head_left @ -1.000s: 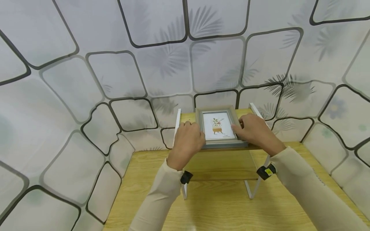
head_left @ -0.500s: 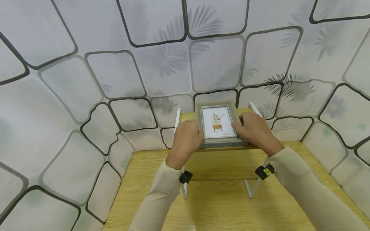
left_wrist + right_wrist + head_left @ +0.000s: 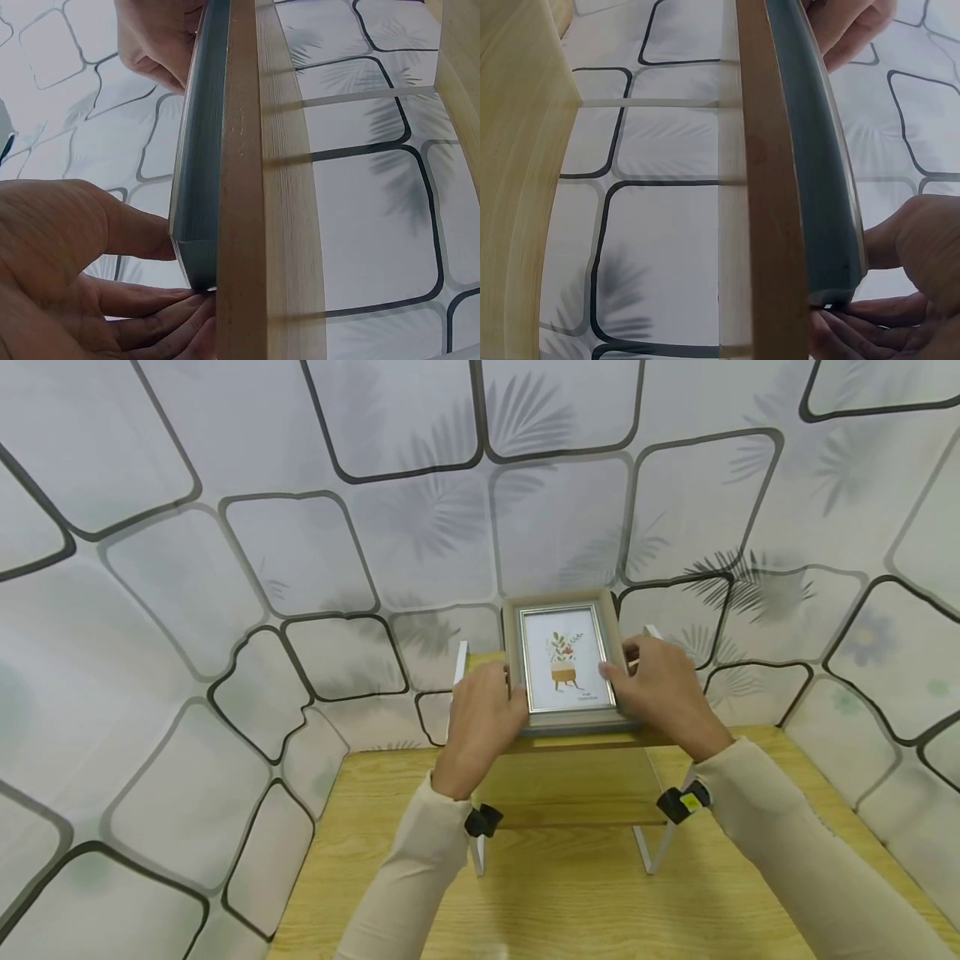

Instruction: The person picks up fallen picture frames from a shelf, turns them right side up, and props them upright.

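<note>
A picture frame (image 3: 566, 660), beige-grey with a silver inner rim and a print of a potted plant, leans back with its lower edge at the front of a small wooden shelf. My left hand (image 3: 483, 718) grips its left side near the bottom corner. On the opposite side my right hand (image 3: 663, 689) holds it, thumb over the face. From the left wrist, the frame's blue-grey lower edge (image 3: 201, 165) lies along the shelf board, between thumb and fingers at the corner. The right wrist view has the right hand (image 3: 922, 277) pinching the other corner of the frame (image 3: 817, 150).
The two-tier shelf (image 3: 577, 789) has white metal legs and stands on a wooden table (image 3: 558, 902). Patterned cloth (image 3: 420, 552) hangs closely behind and on both sides. A white side rail (image 3: 461, 662) sticks up beside the left hand.
The picture frame has tilted up: its far edge has risen while its near edge stays at the shelf front. Both hands keep their grip and have shifted only slightly.
</note>
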Demonstrator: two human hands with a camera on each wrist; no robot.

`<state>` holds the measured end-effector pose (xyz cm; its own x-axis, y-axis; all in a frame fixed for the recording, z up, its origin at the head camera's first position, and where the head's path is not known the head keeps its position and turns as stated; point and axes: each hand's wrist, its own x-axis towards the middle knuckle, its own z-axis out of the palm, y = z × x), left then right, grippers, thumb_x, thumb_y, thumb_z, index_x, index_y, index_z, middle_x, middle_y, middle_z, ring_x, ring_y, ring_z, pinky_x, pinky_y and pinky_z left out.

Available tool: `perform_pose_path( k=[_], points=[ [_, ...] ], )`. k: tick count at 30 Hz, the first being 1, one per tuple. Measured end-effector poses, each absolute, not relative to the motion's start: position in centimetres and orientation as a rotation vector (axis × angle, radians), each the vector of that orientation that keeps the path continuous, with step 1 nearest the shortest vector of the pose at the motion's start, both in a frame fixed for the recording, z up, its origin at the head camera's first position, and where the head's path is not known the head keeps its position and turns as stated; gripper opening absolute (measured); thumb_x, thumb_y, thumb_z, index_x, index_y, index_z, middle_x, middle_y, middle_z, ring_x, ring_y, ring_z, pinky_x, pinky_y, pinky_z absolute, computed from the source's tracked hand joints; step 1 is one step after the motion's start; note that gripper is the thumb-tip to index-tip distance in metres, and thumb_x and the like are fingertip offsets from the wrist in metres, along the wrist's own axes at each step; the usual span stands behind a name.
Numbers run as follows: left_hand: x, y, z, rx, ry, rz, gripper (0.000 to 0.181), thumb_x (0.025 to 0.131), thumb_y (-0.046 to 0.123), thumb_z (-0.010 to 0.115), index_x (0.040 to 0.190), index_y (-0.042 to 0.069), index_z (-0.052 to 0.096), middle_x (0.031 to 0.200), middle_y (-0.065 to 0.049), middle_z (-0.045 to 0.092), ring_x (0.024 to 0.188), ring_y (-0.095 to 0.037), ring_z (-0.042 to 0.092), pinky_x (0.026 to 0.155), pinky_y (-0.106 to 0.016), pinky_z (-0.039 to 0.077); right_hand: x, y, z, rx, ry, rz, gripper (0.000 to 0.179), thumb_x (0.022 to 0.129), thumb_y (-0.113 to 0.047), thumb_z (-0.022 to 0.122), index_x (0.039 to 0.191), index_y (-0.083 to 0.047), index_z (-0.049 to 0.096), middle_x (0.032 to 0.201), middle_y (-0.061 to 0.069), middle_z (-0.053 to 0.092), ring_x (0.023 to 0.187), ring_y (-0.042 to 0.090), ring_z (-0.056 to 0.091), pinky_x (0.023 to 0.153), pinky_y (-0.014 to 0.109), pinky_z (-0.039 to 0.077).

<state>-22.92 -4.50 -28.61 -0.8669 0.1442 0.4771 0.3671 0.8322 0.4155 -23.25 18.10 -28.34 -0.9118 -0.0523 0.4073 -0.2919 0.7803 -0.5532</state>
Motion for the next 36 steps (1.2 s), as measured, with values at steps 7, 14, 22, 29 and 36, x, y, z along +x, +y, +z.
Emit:
perform_pose_path(
  k=[7, 14, 22, 29, 36],
  points=[
    [-22.82, -4.33, -28.71, -0.397, -2.487, -0.814, 0.019, 0.092, 0.01, 0.07, 0.076, 0.008, 0.059, 0.073, -0.005, 0.062, 0.065, -0.019, 0.056, 0.058, -0.034, 0.046, -23.06, 18.03, -28.13, 0.24, -2.505, 0.941, 0.037, 0.097, -0.022, 0.068, 0.115, 0.01, 0.064, 0.115, 0.03, 0.067, 0.09, 0.042, 0.072, 0.076, 0.056, 0.055],
    [-22.66, -4.14, -28.55, -0.36, -2.448, -0.9, 0.02, 0.091, 0.011, 0.073, 0.108, 0.001, 0.072, 0.098, -0.01, 0.075, 0.088, -0.023, 0.072, 0.081, -0.044, 0.057, -22.99, 17.81, -28.06, 0.206, -2.421, 0.963, 0.038, 0.096, -0.019, 0.07, 0.118, 0.01, 0.062, 0.115, 0.029, 0.067, 0.091, 0.042, 0.072, 0.072, 0.056, 0.055],
    [-22.61, -3.96, -28.66, -0.322, -2.395, -0.972, 0.033, 0.091, 0.011, 0.075, 0.122, 0.0, 0.069, 0.109, -0.012, 0.075, 0.092, -0.023, 0.073, 0.084, -0.045, 0.057, -23.04, 17.66, -28.2, 0.206, -2.33, 0.995, 0.039, 0.094, -0.014, 0.072, 0.12, 0.012, 0.059, 0.111, 0.03, 0.066, 0.095, 0.045, 0.069, 0.079, 0.057, 0.053],
    [-22.43, -3.79, -28.78, -0.298, -2.33, -1.055, 0.034, 0.091, 0.008, 0.075, 0.123, 0.001, 0.067, 0.113, -0.01, 0.074, 0.096, -0.022, 0.073, 0.087, -0.046, 0.055, -22.98, 17.42, -28.12, 0.19, -2.278, 1.019, 0.04, 0.092, -0.012, 0.073, 0.12, 0.012, 0.055, 0.112, 0.03, 0.063, 0.096, 0.045, 0.064, 0.081, 0.055, 0.051],
    [-22.29, -3.63, -28.84, -0.303, -2.263, -1.145, 0.032, 0.092, 0.006, 0.074, 0.123, 0.0, 0.066, 0.112, -0.012, 0.073, 0.096, -0.024, 0.072, 0.087, -0.046, 0.055, -22.9, 17.38, -28.2, 0.219, -2.206, 1.029, 0.038, 0.091, -0.009, 0.073, 0.116, 0.012, 0.053, 0.107, 0.029, 0.061, 0.094, 0.044, 0.067, 0.075, 0.053, 0.053]
  ],
)
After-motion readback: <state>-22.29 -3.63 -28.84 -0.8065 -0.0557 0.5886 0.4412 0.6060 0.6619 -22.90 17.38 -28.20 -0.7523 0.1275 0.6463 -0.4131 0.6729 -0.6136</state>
